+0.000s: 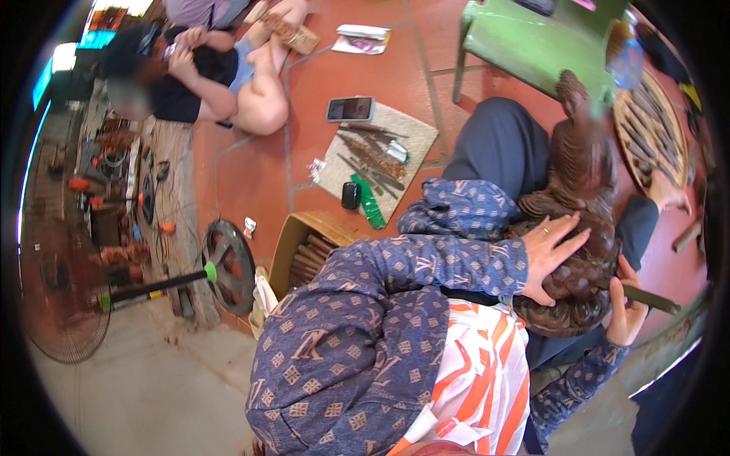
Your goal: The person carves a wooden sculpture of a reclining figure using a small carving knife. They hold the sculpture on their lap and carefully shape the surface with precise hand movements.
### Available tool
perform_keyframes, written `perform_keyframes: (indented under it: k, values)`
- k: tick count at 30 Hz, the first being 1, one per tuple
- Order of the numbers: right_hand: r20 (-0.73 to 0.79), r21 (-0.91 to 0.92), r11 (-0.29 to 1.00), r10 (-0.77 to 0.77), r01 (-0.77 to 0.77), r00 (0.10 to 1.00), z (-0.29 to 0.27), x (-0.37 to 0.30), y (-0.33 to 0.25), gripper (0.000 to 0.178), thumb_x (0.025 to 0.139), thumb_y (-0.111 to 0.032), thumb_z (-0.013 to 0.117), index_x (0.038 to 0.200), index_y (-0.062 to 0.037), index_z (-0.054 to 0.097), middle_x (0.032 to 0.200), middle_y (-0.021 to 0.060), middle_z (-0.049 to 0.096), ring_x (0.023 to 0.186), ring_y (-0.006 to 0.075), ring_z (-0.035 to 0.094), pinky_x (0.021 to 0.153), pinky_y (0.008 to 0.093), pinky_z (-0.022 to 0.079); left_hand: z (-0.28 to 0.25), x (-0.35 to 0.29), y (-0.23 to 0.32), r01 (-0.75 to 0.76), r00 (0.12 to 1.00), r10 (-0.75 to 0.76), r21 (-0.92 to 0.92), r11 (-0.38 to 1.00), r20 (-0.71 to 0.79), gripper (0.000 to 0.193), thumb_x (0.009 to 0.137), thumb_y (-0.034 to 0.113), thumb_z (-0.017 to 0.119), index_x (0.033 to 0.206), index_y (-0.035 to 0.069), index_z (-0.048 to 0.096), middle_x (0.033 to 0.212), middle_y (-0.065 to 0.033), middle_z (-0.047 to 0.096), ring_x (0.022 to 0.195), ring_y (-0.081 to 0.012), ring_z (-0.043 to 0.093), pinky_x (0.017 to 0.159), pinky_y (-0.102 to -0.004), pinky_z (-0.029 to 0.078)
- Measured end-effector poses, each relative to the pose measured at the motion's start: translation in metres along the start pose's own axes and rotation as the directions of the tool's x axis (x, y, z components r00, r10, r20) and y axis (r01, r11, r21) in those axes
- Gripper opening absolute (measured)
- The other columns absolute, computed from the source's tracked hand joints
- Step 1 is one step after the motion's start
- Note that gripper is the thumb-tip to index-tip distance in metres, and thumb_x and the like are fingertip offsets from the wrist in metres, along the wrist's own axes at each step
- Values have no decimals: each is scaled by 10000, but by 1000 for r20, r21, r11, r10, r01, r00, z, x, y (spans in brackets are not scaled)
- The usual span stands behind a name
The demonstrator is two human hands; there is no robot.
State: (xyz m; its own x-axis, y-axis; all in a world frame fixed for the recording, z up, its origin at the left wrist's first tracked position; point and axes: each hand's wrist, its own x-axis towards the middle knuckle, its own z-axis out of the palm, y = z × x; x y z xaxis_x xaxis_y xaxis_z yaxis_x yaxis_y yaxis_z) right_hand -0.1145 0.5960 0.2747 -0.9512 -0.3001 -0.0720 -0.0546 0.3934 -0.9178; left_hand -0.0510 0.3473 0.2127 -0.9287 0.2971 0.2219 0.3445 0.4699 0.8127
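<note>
A dark brown carved statue of a seated figure (582, 163) lies across my lap, its head toward the green chair and its rounded, carved base (566, 319) nearest me. My left hand (553, 254) rests on the base with fingers spread, a ring on one of them. At the base's right edge, my right hand (625, 308) grips a slim, flat olive-brown stick-like tool (655, 299). One end of it sticks out to the right; the other end meets the base beside my fingers. Whether that end is a blade I cannot tell.
A pale mat (407, 140) holds several carving tools, with a phone (350, 109) at its corner. Left of my lap stands an open box (293, 228) of wooden-handled tools. A round woven tray (623, 129) of sticks, a green chair (525, 45), a fan (68, 304) and a seated person (198, 83) surround me.
</note>
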Motion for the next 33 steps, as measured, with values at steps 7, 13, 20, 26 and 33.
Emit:
perform_keyframes:
  k: [7, 13, 20, 26, 33]
  values:
    - [42, -104, 995, -6, 10, 999, -1, 2, -5, 115, 903, -49, 633, 828, 36, 612, 1326, 219, 573, 1169, 243, 548, 1001, 352, 399, 9, 0, -3, 12, 1000, -12, -4, 1000, -2, 1361, 505, 378, 909, 1556, 57, 107, 1545, -331, 155, 1434, -469, 225, 1115, -639, 262]
    - [24, 14, 999, 49, -49, 999, -3, 3, -6, 102, 891, -47, 647, 833, 33, 623, 1315, 217, 579, 1155, 232, 552, 976, 352, 418, 7, 1, -3, 12, 1000, -12, -10, 1000, 0, 1360, 515, 371, 907, 1560, 66, 92, 1543, -326, 160, 1439, -469, 213, 1118, -638, 257]
    - [1, 37, 999, 19, -19, 1000, -2, 3, 5, 104, 889, -40, 647, 830, 41, 618, 1302, 228, 583, 1168, 247, 559, 1010, 373, 415, 4, 0, -1, 26, 999, -26, 7, 1000, 20, 1346, 531, 350, 901, 1564, 70, 84, 1549, -320, 152, 1441, -460, 214, 1145, -600, 236]
    - [-46, -93, 995, -28, 24, 999, 11, -2, -10, 104, 881, -36, 657, 830, 48, 624, 1265, 221, 610, 1183, 276, 568, 1053, 406, 397, 1, 0, 2, 18, 999, -19, 22, 1000, 31, 1342, 534, 341, 903, 1561, 59, 87, 1555, -318, 135, 1438, -457, 220, 1149, -582, 242]
    - [-29, 36, 999, -16, 17, 999, 8, -2, -8, 112, 856, -51, 707, 858, 43, 647, 1194, 188, 650, 1118, 217, 580, 991, 352, 419, -2, -2, 0, -12, 1000, 11, 34, 999, 26, 1298, 540, 343, 901, 1545, 18, 146, 1545, -326, 165, 1420, -483, 238, 1153, -528, 258]
